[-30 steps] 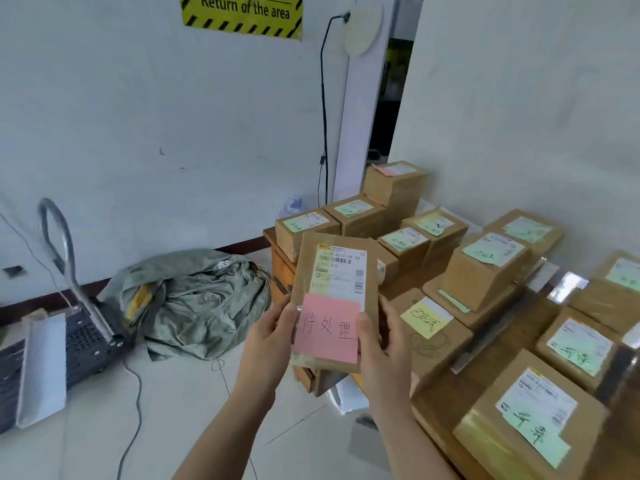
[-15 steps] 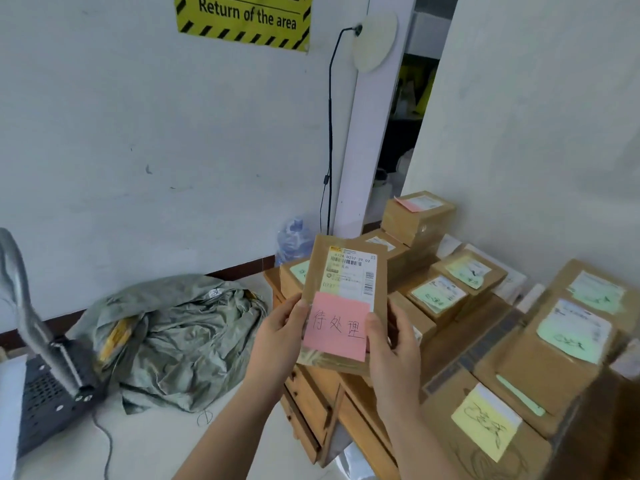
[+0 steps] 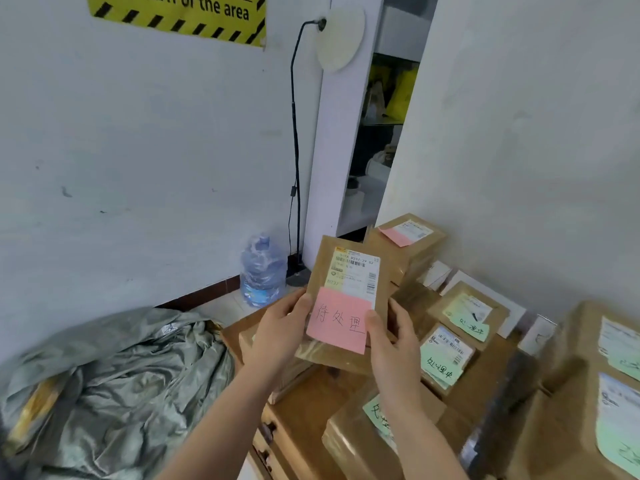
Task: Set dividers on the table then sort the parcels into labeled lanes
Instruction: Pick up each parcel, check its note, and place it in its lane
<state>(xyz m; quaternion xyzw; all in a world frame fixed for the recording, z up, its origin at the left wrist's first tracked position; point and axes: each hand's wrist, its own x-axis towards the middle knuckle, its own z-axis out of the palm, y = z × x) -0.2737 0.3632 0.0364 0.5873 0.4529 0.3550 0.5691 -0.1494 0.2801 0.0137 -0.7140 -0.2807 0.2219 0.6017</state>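
A flat brown parcel [image 3: 349,268] with a white shipping label and a pink handwritten note [image 3: 337,322] is held upright above the far left end of the wooden table [image 3: 311,403]. My left hand [image 3: 280,336] grips its left edge and my right hand [image 3: 394,344] grips its right edge, thumbs on the front. Behind it, at the table's far end, stands a parcel with a pink note [image 3: 405,233]. To the right lie several parcels with green notes [image 3: 446,358]. White divider strips [image 3: 485,292] lie between the rows near the wall.
A grey-green sack [image 3: 114,382] lies on the floor at left. A water bottle [image 3: 261,268] and a floor lamp [image 3: 296,150] stand by the wall. An open doorway [image 3: 381,133] is behind the table. Drawers [image 3: 273,441] face the table's left side.
The view has swung right and closer to the table's far end. Both hands have carried the pink-noted parcel toward the far corner, still gripping it the same way.
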